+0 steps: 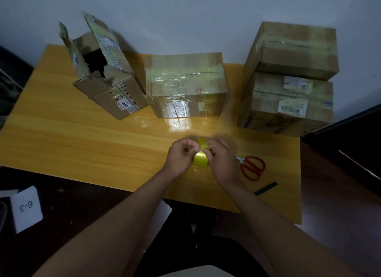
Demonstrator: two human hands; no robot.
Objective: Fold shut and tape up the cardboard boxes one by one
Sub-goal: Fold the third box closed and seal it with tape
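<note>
We are holding one roll of yellow tape (201, 160) upright on the near middle of the wooden table (82, 132), gripped between both hands. Our left hand (181, 155) is curling its fingers against the left face of the roll, with the thumb pinching at the top edge. Our right hand (221, 159) is wrapping around the right side, its fingertips pinching a short raised tab of tape at the top of the roll.

We are counting four cardboard boxes along the far edge of the table. One open box (107, 74) is standing at the far left, turned at an angle, its flaps sticking up and its dark interior exposed. One taped box (185, 85) is sitting in the middle, directly beyond the roll, its top and front covered in glossy tape. Two more closed boxes are stacked at the far right: the upper box (292, 50) is resting on the lower box (286, 105), which is carrying white labels.

One pair of red-handled scissors (252, 166) is lying just right of our right hand, blades partly hidden behind it. One black marker (266, 188) is lying near the table's front edge, nearer us than the scissors. One white card marked 6-3 (25, 208) is sitting off the table at the lower left.
</note>
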